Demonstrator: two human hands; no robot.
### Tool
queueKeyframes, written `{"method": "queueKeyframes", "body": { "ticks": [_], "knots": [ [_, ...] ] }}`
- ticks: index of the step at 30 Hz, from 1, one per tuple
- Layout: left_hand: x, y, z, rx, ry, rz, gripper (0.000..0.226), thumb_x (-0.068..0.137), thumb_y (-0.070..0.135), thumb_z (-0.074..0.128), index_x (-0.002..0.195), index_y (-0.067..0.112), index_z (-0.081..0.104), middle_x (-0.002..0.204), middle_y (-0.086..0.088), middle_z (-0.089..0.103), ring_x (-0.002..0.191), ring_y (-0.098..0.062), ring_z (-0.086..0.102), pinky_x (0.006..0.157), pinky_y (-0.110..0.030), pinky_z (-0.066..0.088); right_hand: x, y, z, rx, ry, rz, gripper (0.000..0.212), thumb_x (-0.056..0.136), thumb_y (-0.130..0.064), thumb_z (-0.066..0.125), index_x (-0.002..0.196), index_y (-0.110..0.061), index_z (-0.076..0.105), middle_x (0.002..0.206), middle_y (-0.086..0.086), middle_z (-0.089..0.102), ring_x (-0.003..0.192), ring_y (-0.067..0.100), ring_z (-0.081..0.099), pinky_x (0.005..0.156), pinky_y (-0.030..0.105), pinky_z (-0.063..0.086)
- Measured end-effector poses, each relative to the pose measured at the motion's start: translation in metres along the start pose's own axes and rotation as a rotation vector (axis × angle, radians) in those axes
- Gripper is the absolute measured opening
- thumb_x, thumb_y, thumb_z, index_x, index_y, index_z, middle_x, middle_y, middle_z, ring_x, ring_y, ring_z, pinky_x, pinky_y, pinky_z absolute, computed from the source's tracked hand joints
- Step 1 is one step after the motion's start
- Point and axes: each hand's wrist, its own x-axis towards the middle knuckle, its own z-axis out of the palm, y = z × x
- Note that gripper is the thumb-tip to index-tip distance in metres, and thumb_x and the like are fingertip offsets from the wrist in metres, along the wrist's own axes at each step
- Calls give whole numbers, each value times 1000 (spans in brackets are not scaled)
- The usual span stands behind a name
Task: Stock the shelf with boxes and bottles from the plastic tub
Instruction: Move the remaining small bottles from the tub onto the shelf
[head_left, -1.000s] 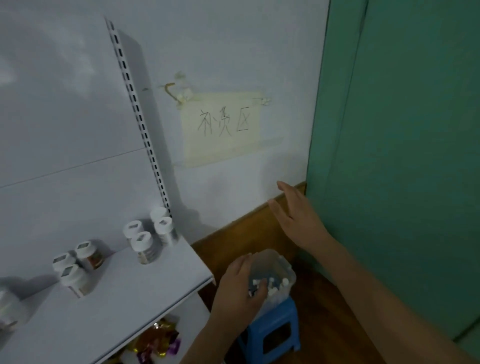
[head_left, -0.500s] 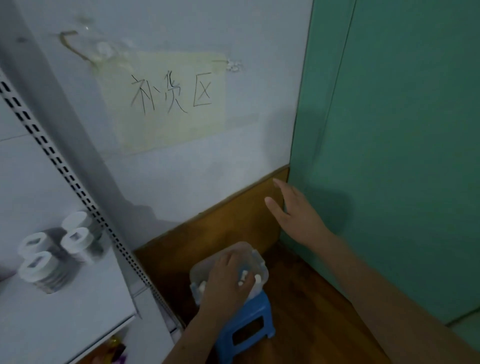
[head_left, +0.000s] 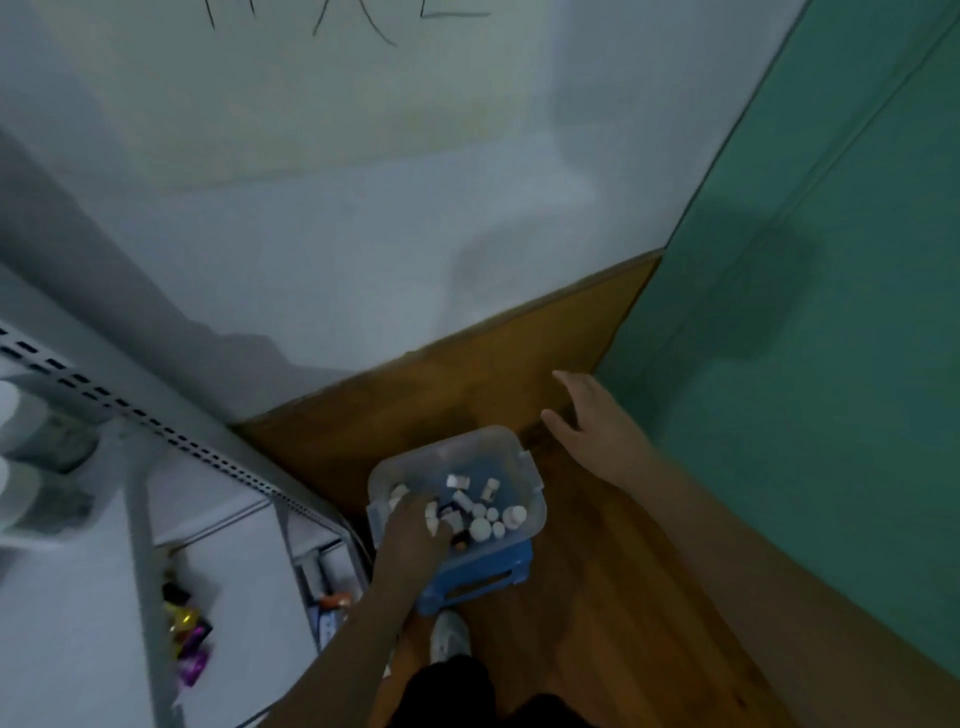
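A clear plastic tub (head_left: 453, 442) stands on a small blue stool (head_left: 480, 571) on the wooden floor. Inside it lie several small white bottles (head_left: 480, 526) and little boxes. My left hand (head_left: 413, 530) is down in the tub's left side, fingers curled around a small white bottle (head_left: 431, 515); blur hides the exact grip. Held flat with its fingers apart, my right hand (head_left: 597, 431) holds nothing and hovers just right of the tub near the wooden skirting. The white shelf (head_left: 62, 597) is at the far left, with blurred bottles (head_left: 47, 441) standing on it.
A slotted shelf upright (head_left: 171, 431) runs diagonally beside the tub. Lower shelves hold bright wrappers (head_left: 189, 642) and small boxes (head_left: 327, 597). A green wall (head_left: 831, 312) closes the right side. My white shoe (head_left: 449, 634) is below the stool. A paper sign (head_left: 260, 78) hangs on the white wall.
My view has tilted down and right, so the shelf slid to the left edge. My left hand stays in the tub and has dug further in; the right hand has hardly moved.
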Motion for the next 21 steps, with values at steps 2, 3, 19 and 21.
{"method": "queueKeyframes", "body": {
  "ticks": [2,3,19,21],
  "knots": [
    [11,-13,4,6,-6,-72,41,99,21,57,136,7,50,131,-14,54,114,-28,55,88,-30,42,16,13,13,6,-68,10,64,101,-43,48,154,-16,26,155,4,32,140,20,34,114,36,33],
    [14,-18,7,8,-10,-121,43,99,22,56,139,8,48,133,-14,53,117,-29,54,87,-28,41,23,20,22,3,-104,18,64,101,-42,49,154,-15,26,155,4,32,140,20,35,114,36,34],
    [84,-123,136,-134,198,-581,65,87,50,42,122,-1,63,114,-22,65,107,-36,63,94,-40,50,122,147,215,-343,-756,-229,56,99,-30,54,148,-11,35,143,11,47,127,26,50,99,33,43],
    [103,-108,137,-130,187,-623,47,91,29,58,129,2,59,120,-20,64,109,-34,62,95,-37,47,129,159,238,-390,-768,-298,51,98,-28,53,144,-11,39,139,10,49,125,25,50,97,33,43]
  ]
}}
